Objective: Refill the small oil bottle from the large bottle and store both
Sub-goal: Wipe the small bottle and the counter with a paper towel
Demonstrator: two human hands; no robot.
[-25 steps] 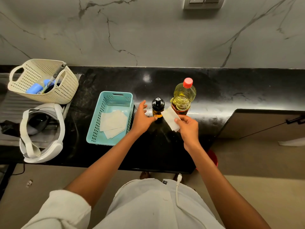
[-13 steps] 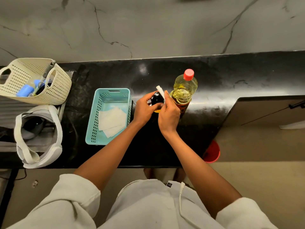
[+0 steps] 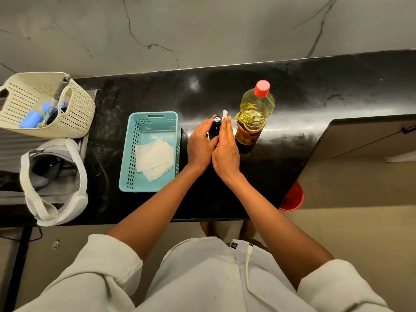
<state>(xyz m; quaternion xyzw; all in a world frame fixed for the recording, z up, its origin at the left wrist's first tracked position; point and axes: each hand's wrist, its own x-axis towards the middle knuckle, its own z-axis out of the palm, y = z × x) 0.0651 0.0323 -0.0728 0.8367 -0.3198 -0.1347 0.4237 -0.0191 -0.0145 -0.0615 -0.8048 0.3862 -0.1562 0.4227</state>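
A grey marble wall (image 3: pixel 202 30) stands behind a black glossy worktop (image 3: pixel 304 97). Near the middle of the worktop stands the small bottle (image 3: pixel 215 127), dark, upright, with its black cap on. Both hands are at this bottle. The left hand (image 3: pixel 199 146) has its grip closed around the left side of the bottle. The right hand (image 3: pixel 226 149) lies against the right side of the bottle with the fingers stretched forward, and it presses a white tissue (image 3: pixel 224 114) to the bottle; only a small tip of the tissue shows above the fingers. I cannot tell how much of the tissue is under the palm.

Just to the right of the hands stands the large bottle (image 3: pixel 254 118), upright, with yellow oil inside, a red cap (image 3: pixel 262 88) and a dark label low on the body. It is very near the right hand, but I cannot tell if they touch.

To the left of the hands is a teal basket (image 3: pixel 153 117) with some white tissues lying flat in it. Further left there is a cream basket (image 3: pixel 78 109) with blue things inside, and in front of it a white headset (image 3: pixel 76 199). A red bucket (image 3: pixel 292 198) shows on the floor under the right edge of the worktop.
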